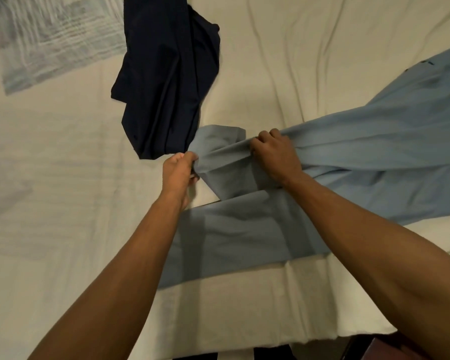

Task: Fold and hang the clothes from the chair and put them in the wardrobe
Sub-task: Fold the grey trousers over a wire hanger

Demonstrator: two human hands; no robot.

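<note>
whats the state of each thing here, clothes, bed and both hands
light blue trousers: spread on the bed, one leg lifted and gripped by both hands, not yet folded
dark navy garment: crumpled on the bed, untouched
patterned cloth: lying flat at the far left
bed sheet: wrinkled
left hand: pinches the leg's end
right hand: grips the leg further along

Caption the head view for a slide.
Both hands, left and right, grip light blue trousers on a cream bedsheet, beside a dark navy garment.
</note>
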